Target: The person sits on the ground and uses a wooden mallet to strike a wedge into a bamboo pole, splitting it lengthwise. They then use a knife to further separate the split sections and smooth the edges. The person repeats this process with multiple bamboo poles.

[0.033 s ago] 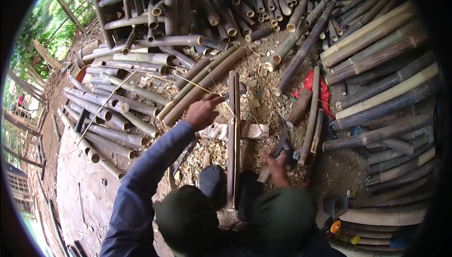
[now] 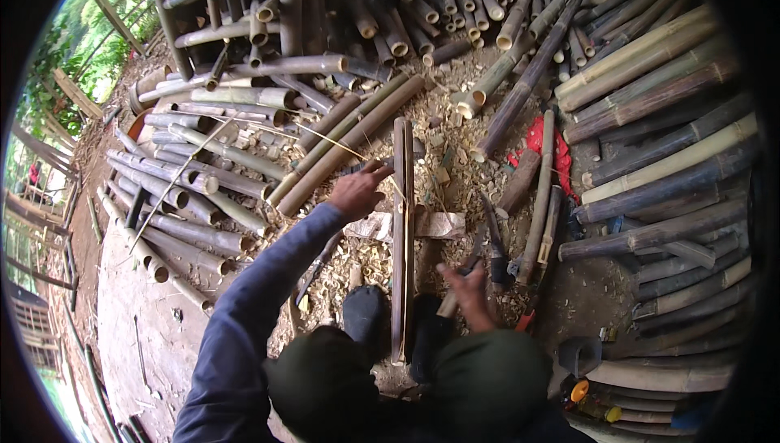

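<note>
A split bamboo pole (image 2: 400, 240) lies lengthwise between my feet, its far part over a pale wooden block (image 2: 370, 226). My left hand (image 2: 357, 193) is just left of the pole's far end, fingers stretched toward it. A dark tool (image 2: 418, 149) shows behind the pole there; whether my fingertips touch its handle is unclear. My right hand (image 2: 469, 293) hovers right of the pole, near my right foot, fingers spread. Beside it is a light wooden handle (image 2: 448, 305), partly covered by the hand. A dark curved blade (image 2: 491, 228) lies just beyond.
Bamboo shavings (image 2: 443, 138) cover the ground around the block. Cut bamboo poles (image 2: 195, 175) are piled at left, with more stacked bamboo (image 2: 674, 159) along the right. A red plastic bag (image 2: 536, 138) lies beyond my right hand. A dark container (image 2: 578, 355) stands at lower right.
My right hand has shifted left, away from the dark curved blade, and its fingers are spread. My left hand has moved slightly right, closer to the pole.
</note>
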{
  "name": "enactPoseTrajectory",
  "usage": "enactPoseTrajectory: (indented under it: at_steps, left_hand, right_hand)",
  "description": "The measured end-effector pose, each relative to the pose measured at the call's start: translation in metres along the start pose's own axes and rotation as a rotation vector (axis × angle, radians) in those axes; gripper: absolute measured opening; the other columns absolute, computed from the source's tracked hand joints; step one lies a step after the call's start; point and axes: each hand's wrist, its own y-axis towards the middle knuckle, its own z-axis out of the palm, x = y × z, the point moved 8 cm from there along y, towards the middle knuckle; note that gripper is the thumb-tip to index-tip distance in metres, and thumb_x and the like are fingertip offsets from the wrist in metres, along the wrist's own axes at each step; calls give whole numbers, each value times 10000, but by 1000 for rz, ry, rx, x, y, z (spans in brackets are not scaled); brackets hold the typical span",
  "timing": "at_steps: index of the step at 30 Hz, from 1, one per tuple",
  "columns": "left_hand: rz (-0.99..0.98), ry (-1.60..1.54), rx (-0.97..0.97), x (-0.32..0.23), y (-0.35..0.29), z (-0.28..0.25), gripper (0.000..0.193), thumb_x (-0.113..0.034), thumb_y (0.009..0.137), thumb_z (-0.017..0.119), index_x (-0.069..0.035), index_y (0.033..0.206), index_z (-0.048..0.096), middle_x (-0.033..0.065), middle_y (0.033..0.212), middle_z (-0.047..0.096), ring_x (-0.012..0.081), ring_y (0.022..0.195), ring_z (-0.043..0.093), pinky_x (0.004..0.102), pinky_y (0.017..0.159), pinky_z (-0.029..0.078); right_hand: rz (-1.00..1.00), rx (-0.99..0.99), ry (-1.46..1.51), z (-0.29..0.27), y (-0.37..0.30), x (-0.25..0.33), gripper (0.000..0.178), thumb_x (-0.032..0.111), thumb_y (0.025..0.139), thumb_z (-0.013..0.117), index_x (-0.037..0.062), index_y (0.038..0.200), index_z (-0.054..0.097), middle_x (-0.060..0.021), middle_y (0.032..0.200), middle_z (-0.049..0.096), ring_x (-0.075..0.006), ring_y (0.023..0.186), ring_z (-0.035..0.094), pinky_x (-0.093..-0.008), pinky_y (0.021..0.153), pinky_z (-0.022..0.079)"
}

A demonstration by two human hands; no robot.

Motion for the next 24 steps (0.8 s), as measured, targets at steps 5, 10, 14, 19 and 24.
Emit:
enactPoseTrajectory:
  at_steps: [5,10,14,19,24]
  left_hand:
    - [-40,228,208,36,54,96,439,-377,943,718,-194,1314,572,86,765,711,350,696,705,465,609,517]
    - [-3,315,-212,94,54,23,111,-247,981,620,-219,1021,719,72,763,696,254,689,695,444,569,529]
    - [-308,154,-612,133,-1,-93,476,-288,913,729,-152,1362,647,167,1258,708,314,1056,718,440,805,584]
    - [-409,-184,-170,102,-122,56,700,-326,862,838,26,1388,540,233,1343,645,360,1149,686,428,911,600]
    - [-541,-1077,351,-32,-146,177,851,-368,824,879,116,1412,500,234,1234,677,302,1068,699,374,933,580]
  right_hand:
    - [-237,-29,-339,81,-23,-10,876,542,666,936,-43,1149,496,-233,1032,621,-442,926,645,-503,852,524]
    - [-278,-25,-363,96,-27,-16,827,456,659,968,-6,1156,494,-178,1006,597,-368,902,623,-468,828,507]
    - [-245,40,-166,78,-25,-3,689,377,757,927,21,1160,498,-89,962,558,-232,854,592,-389,775,507]
    - [128,423,478,57,-38,34,277,122,1003,567,30,1241,461,-88,909,586,-145,704,611,-318,626,538]
    - [214,648,218,45,-69,53,303,158,1004,566,0,1257,518,-73,843,610,-148,739,620,-321,662,521]
